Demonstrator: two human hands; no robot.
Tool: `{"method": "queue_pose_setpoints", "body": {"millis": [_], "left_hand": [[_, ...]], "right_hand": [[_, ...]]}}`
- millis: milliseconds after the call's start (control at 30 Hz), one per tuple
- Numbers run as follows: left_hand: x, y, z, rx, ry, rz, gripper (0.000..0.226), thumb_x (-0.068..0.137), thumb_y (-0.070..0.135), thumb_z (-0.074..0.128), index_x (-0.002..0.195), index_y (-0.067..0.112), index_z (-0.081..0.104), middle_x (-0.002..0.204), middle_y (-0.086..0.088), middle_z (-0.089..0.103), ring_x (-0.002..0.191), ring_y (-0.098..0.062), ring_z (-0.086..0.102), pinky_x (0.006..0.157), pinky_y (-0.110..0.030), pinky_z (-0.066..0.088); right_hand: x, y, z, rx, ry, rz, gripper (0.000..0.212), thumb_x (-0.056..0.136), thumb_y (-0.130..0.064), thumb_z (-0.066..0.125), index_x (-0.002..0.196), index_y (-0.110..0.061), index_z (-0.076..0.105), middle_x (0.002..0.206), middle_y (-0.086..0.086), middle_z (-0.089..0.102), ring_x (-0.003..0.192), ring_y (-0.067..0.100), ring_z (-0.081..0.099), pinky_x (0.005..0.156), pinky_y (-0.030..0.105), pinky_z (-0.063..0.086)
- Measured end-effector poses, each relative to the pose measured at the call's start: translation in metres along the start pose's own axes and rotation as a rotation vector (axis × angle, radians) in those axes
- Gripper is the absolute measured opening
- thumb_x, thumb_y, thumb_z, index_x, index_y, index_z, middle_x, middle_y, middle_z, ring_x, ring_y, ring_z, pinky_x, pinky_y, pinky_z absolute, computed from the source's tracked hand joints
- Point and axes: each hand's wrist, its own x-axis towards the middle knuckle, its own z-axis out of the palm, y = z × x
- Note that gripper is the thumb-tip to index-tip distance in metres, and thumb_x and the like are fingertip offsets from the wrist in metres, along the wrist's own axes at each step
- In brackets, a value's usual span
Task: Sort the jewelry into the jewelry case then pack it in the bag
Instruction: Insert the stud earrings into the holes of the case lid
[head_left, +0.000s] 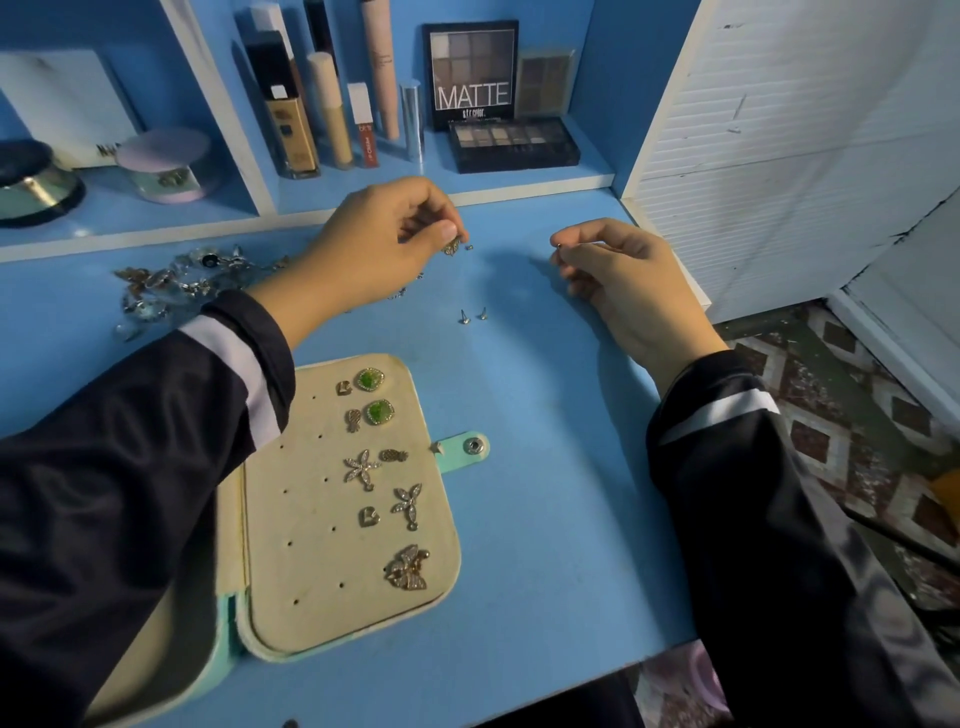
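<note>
Blue laminate covers the worktop that I am looking down on through the head camera. My feed shows the left hand raised near the back edge, its fingers curled, thumb and forefinger pinching a small gold earring just above the surface. A tiny metal bit sits just beside that earring; I cannot tell whether it lies on the worktop or hangs in the air. The right hand is well apart from the left, off to the right, its fingers pressed together and pinching a small item at their tips, too small for me to name. Between the hands and nearer the person, two loose studs lie side by side. The jewelry case lies open at the near left, partly under the dark left sleeve. Its cream panel carries pinned pieces, among them a pair of green-stone earrings near the top and a butterfly piece near the bottom. Its mint snap tab sticks out to the right. A heap of loose jewelry lies at the far left of the worktop. Behind, a shelf holds makeup bottles and a palette marked MATTE.
</note>
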Motion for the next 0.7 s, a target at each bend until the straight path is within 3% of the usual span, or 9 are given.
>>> {"method": "queue_pose_setpoints", "body": {"millis": [333,400,567,700], "left_hand": [[-0.023,0.013,-0.028,-0.047,0.029,0.002,0.017,0.097,0.009,0.057,0.09,0.025,0.059,0.099,0.005,0.07,0.097,-0.014,0.067,0.093,-0.029,0.053],[-0.033,0.013,-0.033,-0.064,0.037,-0.01,0.013,0.097,0.009,0.057,0.093,0.021,0.06,0.097,0.006,0.069,0.095,-0.012,0.066,0.092,-0.026,0.052],[-0.065,0.016,-0.045,-0.102,0.07,-0.021,0.014,0.097,0.007,0.057,0.093,0.02,0.059,0.098,-0.002,0.069,0.094,-0.013,0.065,0.089,-0.022,0.052],[-0.09,0.021,-0.053,-0.074,0.11,-0.013,0.019,0.096,0.007,0.059,0.091,0.025,0.06,0.093,0.004,0.068,0.091,-0.013,0.066,0.087,-0.023,0.053]], "right_hand": [[-0.024,0.0,0.009,0.056,-0.01,0.012,0.017,0.09,0.004,0.056,0.084,-0.008,0.066,0.077,0.006,0.063,0.067,0.013,0.053,0.065,0.022,0.046],[-0.032,0.001,0.013,0.061,-0.019,0.009,0.017,0.09,0.004,0.055,0.085,-0.008,0.067,0.076,0.005,0.064,0.067,0.013,0.054,0.067,0.023,0.045],[-0.058,0.001,0.028,0.101,-0.045,0.008,0.015,0.091,0.004,0.054,0.088,-0.005,0.065,0.075,0.006,0.063,0.065,0.012,0.055,0.065,0.021,0.046],[-0.08,0.002,0.041,0.106,-0.073,-0.012,0.014,0.091,0.005,0.056,0.085,-0.006,0.064,0.072,0.004,0.064,0.065,0.01,0.056,0.062,0.019,0.046]]}}
